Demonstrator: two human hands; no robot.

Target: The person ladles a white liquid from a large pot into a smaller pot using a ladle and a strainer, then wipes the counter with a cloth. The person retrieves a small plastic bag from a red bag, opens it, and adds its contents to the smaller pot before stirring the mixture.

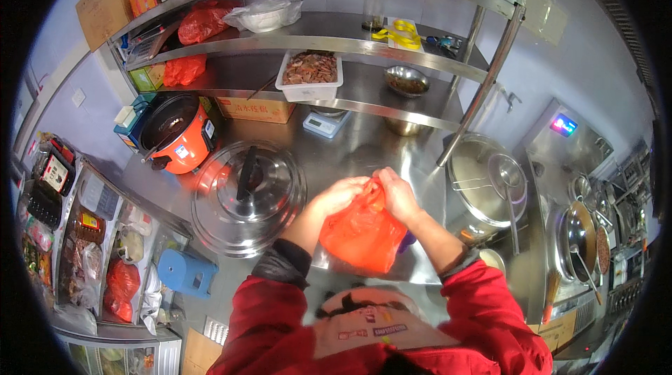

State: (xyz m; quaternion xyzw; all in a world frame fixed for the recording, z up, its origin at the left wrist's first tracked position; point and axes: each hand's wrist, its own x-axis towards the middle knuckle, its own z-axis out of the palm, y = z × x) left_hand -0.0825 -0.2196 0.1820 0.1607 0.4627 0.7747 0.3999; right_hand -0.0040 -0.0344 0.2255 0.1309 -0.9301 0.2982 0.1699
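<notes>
A full red plastic bag (362, 236) stands at the front edge of the stainless steel worktable (336, 157). My left hand (344, 195) grips the gathered neck of the bag from the left. From the right, my right hand (396, 194) holds the same bunched plastic, its fingers near the top of the neck. What the bag holds is hidden. Something purple (407, 241) shows just behind the bag's right side. To the left of the bag lies a large round steel lid (273, 217) with a black handle.
An orange rice cooker (189, 146) stands open at the back left, a digital kitchen scale (325, 124) at the back. Shelves above hold a white tub of meat (310, 92) and a metal bowl (407, 81). On the right are a large pot (472, 186) with a ladle and a wok (580, 233).
</notes>
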